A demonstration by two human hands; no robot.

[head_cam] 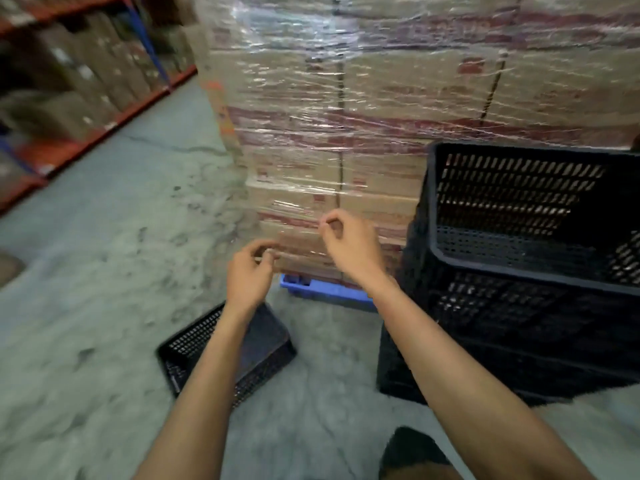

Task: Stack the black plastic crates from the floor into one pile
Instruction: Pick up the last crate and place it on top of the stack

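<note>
Both hands raised, fingers loosely curled, holding nothing: left hand (248, 271), right hand (349, 242). Single black crate (266, 348) on concrete floor (104, 271) beneath left forearm. Crate pile (519, 278) just right of right forearm

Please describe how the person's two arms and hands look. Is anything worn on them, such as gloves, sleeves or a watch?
Both arms are bare from the lower edge of the picture up to the hands: no sleeves show. The left hand and the right hand wear no gloves. No watch, bracelet or ring can be seen on the wrists or fingers, though the picture is somewhat blurred.
</note>
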